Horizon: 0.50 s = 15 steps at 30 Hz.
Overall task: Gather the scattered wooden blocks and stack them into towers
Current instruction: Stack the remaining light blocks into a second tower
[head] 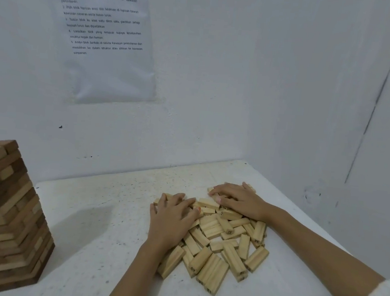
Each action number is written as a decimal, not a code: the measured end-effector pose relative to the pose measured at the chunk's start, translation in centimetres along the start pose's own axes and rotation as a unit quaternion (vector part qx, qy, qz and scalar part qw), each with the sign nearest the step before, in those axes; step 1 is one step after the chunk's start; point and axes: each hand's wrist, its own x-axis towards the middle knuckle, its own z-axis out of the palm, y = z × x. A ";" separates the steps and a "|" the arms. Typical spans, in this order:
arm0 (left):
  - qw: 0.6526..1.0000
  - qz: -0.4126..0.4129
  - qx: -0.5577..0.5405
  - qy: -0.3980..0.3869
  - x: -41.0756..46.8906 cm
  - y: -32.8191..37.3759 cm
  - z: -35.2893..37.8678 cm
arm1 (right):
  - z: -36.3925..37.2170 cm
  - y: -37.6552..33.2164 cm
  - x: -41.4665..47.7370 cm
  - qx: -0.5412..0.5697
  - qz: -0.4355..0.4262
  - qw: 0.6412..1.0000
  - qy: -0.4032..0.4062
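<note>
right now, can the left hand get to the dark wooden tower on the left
Probably yes. The left hand rests flat on the pile of light blocks, and nothing stands on the table between it and the dark wooden tower.

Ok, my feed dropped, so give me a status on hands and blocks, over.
Left hand flat on the pale block pile, right hand flat on its far edge. Nothing stacked from it yet. Brown tower stands apart at left.

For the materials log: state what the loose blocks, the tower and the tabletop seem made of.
Loose blocks: pale unfinished-looking wood, grain lines and printed numbers visible. Tower: wood too, mixed tan and dark brown pieces, matte, perhaps stained. Tabletop: white, speckled, matte; painted board or laminate, cannot tell.
</note>
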 end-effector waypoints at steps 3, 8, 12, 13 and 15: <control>1.000 0.001 0.000 0.001 -1.3 1.1 0.4 | -0.2 -0.2 -1.5 0.042 0.004 0.999 -0.005; 1.000 -0.001 -0.008 0.003 -3.4 2.9 1.2 | -0.7 0.0 -4.3 0.128 0.021 0.992 -0.008; 1.000 0.001 -0.012 0.002 -4.8 4.2 1.6 | -1.2 0.0 -6.2 0.175 0.033 0.984 -0.011; 1.000 0.002 -0.012 0.000 -5.2 4.4 1.7 | -1.3 0.0 -6.7 0.180 0.034 0.983 -0.014; 1.000 0.002 -0.011 -0.001 -5.9 4.9 1.9 | -1.6 -0.1 -7.7 0.190 0.035 0.981 -0.022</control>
